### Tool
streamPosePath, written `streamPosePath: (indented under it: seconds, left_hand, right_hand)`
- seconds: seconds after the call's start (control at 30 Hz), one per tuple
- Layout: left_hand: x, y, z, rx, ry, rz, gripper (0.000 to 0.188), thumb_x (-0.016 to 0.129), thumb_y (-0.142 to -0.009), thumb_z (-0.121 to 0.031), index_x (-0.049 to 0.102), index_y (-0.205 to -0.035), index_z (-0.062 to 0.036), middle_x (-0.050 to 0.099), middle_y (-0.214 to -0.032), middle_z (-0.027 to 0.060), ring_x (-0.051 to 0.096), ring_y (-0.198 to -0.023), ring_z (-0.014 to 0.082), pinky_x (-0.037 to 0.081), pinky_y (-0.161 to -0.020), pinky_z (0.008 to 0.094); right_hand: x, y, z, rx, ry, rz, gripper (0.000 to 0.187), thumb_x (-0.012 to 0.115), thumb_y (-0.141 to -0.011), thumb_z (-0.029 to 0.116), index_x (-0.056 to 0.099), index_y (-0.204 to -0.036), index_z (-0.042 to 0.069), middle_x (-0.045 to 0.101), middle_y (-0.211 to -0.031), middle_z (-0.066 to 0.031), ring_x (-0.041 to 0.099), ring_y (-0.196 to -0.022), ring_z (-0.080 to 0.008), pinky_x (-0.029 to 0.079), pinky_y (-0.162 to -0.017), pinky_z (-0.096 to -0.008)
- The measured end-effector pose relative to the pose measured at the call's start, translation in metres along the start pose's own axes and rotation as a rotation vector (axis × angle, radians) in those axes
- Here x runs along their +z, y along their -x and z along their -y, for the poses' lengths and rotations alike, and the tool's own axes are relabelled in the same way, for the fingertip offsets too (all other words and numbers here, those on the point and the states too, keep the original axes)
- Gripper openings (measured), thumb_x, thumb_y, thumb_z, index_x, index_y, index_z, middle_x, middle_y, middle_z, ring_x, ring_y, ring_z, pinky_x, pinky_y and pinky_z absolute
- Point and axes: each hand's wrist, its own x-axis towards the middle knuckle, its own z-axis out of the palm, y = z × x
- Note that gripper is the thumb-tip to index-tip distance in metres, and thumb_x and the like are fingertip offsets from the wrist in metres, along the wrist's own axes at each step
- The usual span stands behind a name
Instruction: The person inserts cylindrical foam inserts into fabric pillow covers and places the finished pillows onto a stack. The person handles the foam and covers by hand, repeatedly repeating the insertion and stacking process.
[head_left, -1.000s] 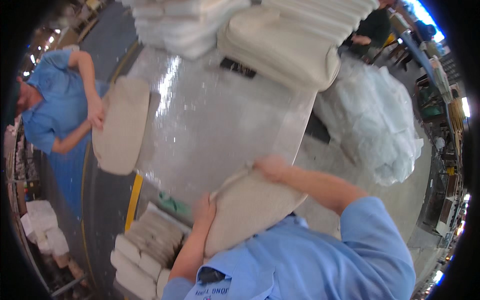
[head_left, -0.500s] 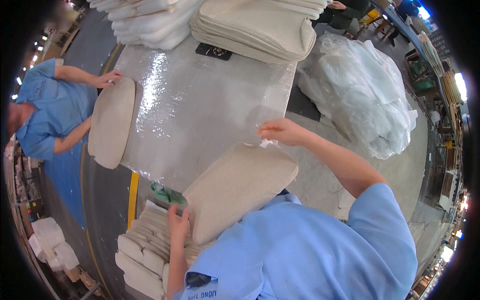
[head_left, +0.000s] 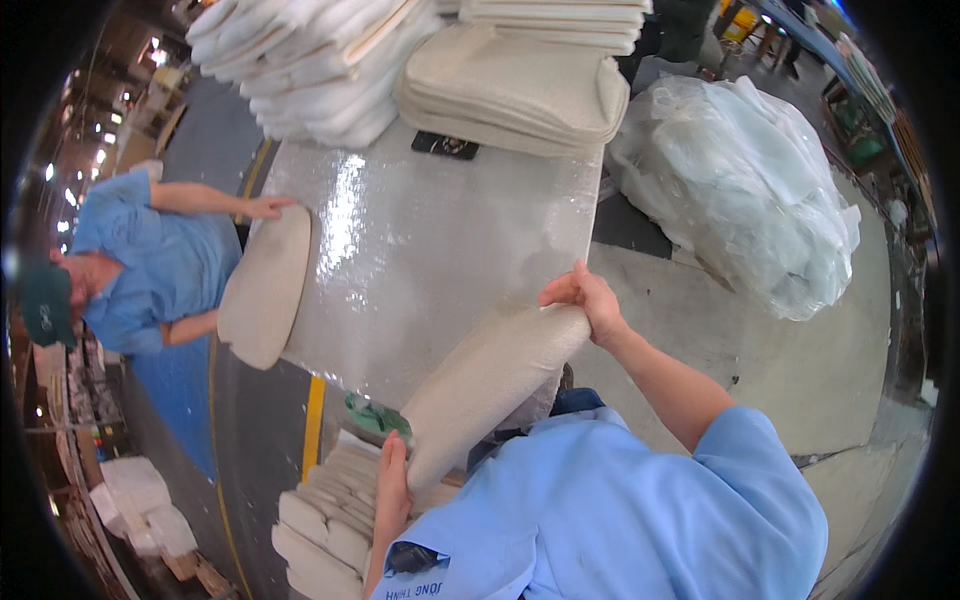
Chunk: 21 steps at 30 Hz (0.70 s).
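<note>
A beige padded cushion (head_left: 490, 385) is between my two hands, tilted up on its long side at the table's near edge. My left hand (head_left: 393, 485) presses against its left end, fingers stretched along the fabric. At its right end, my right hand (head_left: 588, 305) clasps the corner, thumb and fingers on either side. The cushion's underside is hidden from me. Across the table, a co-worker (head_left: 160, 265) in a blue shirt holds a similar beige cushion (head_left: 265, 285) by both ends.
The table (head_left: 430, 240) is wrapped in shiny film. At its far side stand a stack of beige cushions (head_left: 510, 85), white pads (head_left: 310, 70) and a black flat object (head_left: 445, 145). A large plastic-wrapped bundle (head_left: 740, 190) lies right. More cushions (head_left: 325, 530) are stacked below my left hand.
The cushion has tipped up onto its long side. My right hand has gone from pinching a white tag at the edge to clasping the end; my left hand now presses the other end.
</note>
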Motion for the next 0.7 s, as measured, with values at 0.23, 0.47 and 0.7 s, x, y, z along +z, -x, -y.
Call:
streamPosePath:
  seconds: [0.23, 0.47, 0.7]
  left_hand:
    - [0.150, 0.013, -0.116, 0.613, -1.340, 0.287, 0.078, 0.079, -0.088, -0.034, 0.048, -0.150, 0.0011, 0.067, -0.133, 0.0245, 0.068, -0.122, 0.0342, 0.051, -0.104, 0.0396]
    - [0.135, -0.039, -0.161, 0.487, -0.703, 0.346, 0.069, 0.082, -0.085, -0.014, 0.051, -0.144, 0.0026, 0.072, -0.123, 0.0187, 0.072, -0.108, 0.0290, 0.055, -0.096, 0.0414]
    - [0.183, -0.016, -0.176, 0.653, 0.108, 0.258, 0.069, 0.077, -0.086, -0.001, 0.047, -0.147, 0.0012, 0.060, -0.140, 0.0183, 0.061, -0.125, 0.0295, 0.048, -0.108, 0.0419]
  right_hand:
    - [0.022, -0.031, 0.004, -0.203, 0.129, -0.256, 0.071, 0.035, -0.112, 0.058, 0.073, -0.103, -0.002, 0.075, -0.095, -0.0119, 0.067, -0.090, -0.0187, 0.048, -0.089, -0.0325]
    - [-0.027, -0.006, 0.007, -0.299, 0.074, -0.454, 0.044, 0.060, -0.106, 0.040, 0.061, -0.137, 0.008, 0.069, -0.111, -0.0048, 0.061, -0.103, -0.0146, 0.047, -0.094, -0.0316]
    - [0.035, 0.012, 0.036, -0.093, 0.337, -0.038, 0.067, 0.067, -0.099, 0.050, 0.056, -0.146, 0.004, 0.070, -0.122, -0.0169, 0.064, -0.120, -0.0245, 0.047, -0.105, -0.0358]
